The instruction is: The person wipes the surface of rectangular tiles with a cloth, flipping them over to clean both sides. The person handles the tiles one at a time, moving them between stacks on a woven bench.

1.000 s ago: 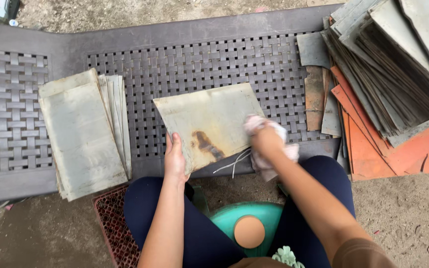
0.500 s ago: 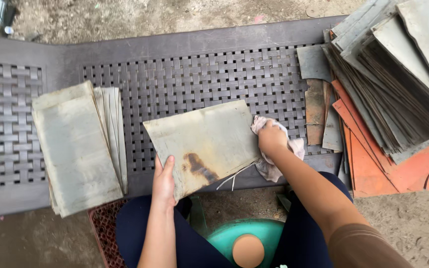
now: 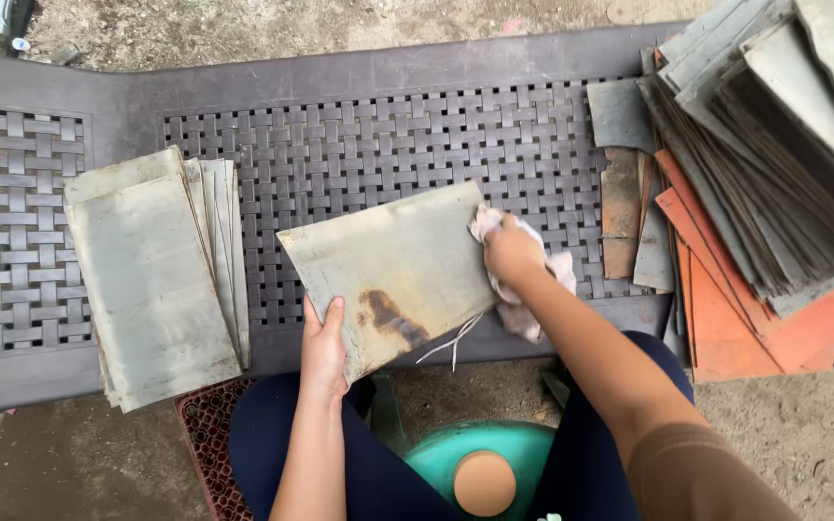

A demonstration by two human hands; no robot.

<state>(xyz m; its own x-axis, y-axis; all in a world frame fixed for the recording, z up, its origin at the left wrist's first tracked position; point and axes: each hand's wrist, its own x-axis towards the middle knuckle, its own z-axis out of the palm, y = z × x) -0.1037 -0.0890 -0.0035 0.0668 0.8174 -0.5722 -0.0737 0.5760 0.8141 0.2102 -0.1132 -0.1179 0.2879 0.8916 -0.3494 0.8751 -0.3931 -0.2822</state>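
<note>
A grey metal sheet (image 3: pixel 393 275) with a brown rust stain near its front edge lies tilted on the front middle of the worktop (image 3: pixel 359 87), a dark plastic bench with a woven lattice top. The left hand (image 3: pixel 323 349) clamps the sheet's front edge, thumb on top and fingers beneath. The right hand (image 3: pixel 512 251) is closed on a crumpled pale cloth (image 3: pixel 523 280), pressed against the sheet's right edge; loose threads hang from the cloth over the worktop's front edge. At the worktop's left end lies a neat stack of grey sheets (image 3: pixel 152 275). At the right end a large fanned pile of grey sheets (image 3: pixel 774 145) overlaps orange-red sheets (image 3: pixel 726 309) that jut past the front edge. Below, bare sandy ground (image 3: pixel 803 434), a green stool (image 3: pixel 465 453) between the person's knees and a red lattice mat (image 3: pixel 209 434).
</note>
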